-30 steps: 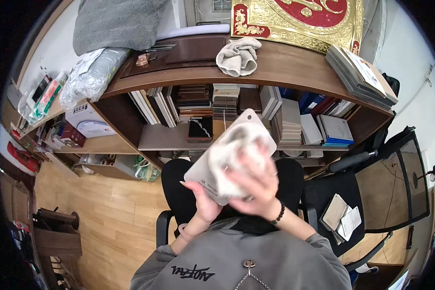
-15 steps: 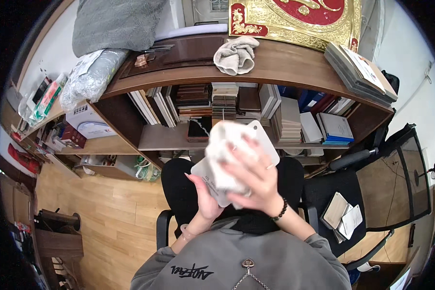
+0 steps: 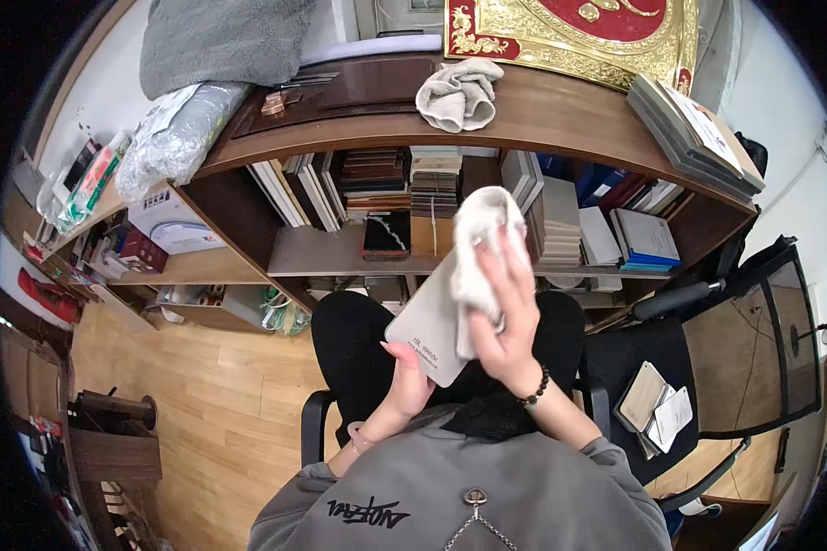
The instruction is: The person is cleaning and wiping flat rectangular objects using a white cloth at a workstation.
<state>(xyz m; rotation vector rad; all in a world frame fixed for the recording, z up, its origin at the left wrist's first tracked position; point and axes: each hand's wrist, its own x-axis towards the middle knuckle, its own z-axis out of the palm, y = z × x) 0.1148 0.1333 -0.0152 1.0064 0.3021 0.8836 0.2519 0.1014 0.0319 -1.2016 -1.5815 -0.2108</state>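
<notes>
Over my lap, a pale grey sample board [image 3: 421, 321] with rounded corners and small print is tilted up away from me. Its lower edge sits in my left hand [image 3: 407, 386], the thumb laid over the face and the other fingers hidden beneath. My right hand [image 3: 510, 317] presses a white cloth [image 3: 487, 207] against the board's right side, fingers spread along the folds. The cloth covers much of that side and reaches past the far edge. On the shelf top ahead lies a crumpled grey-beige cloth [image 3: 458, 95].
A dark wooden shelf unit [image 3: 560, 101] stands ahead, holding books, sample boards and a small black box [image 3: 387, 233]. A gold-and-red framed panel [image 3: 579, 46] rests on top. On my right, a black chair [image 3: 643, 349] carries several sample cards [image 3: 654, 409]. Bubble-wrapped goods [image 3: 179, 138] lie left.
My right hand and the white cloth have slid to the right and away from me across the board, baring its left side. The board is now turned more upright in my left hand.
</notes>
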